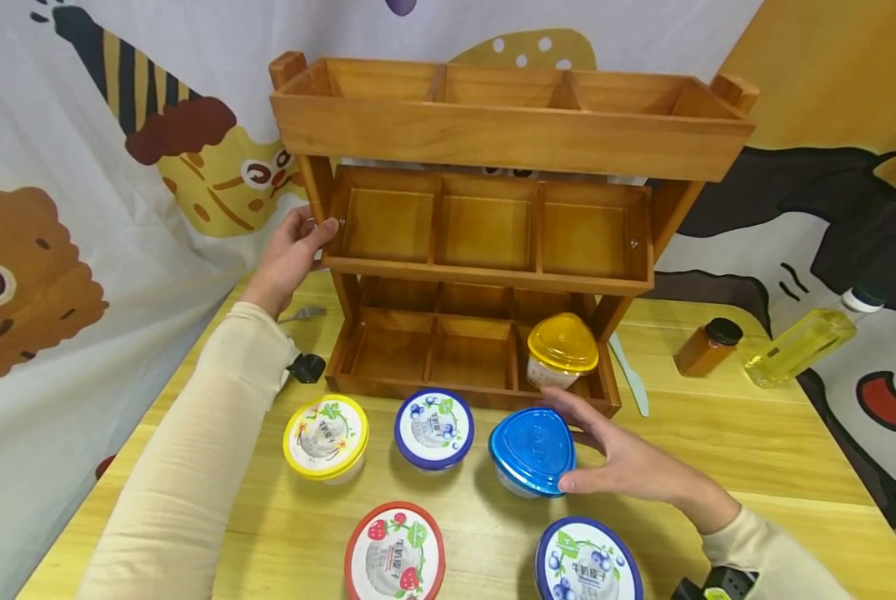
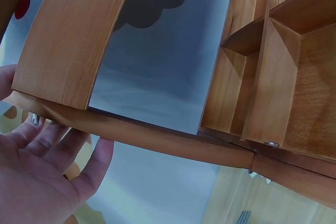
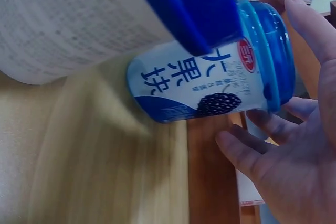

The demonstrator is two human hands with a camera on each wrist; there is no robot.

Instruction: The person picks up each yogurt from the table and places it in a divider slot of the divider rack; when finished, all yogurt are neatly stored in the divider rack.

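My left hand [image 1: 286, 254] grips the left side of a three-tier wooden shelf rack [image 1: 508, 137], thumb in front at the middle tier. In the left wrist view its fingers [image 2: 97, 163] reach around the upright. A cup with a rounded triangular blue lid [image 1: 533, 450] stands upright on the table in front of the rack. Around its right side is my right hand [image 1: 628, 462], thumb and index finger spread at the lid's edge, palm apart from the cup. The right wrist view shows a blackberry picture on this cup [image 3: 220, 103]. A yellow-lidded cup [image 1: 563, 346] sits in the bottom tier's right compartment.
On the table [image 1: 725, 467] stand a yellow-rimmed cup [image 1: 327, 437], two blue-rimmed cups [image 1: 434, 429] and a red-rimmed cup [image 1: 395, 554]. Right of the rack are a pale knife [image 1: 629, 375], a dark-capped jar [image 1: 706, 348] and an oil bottle [image 1: 803, 346]. A fork [image 1: 305, 313] lies left.
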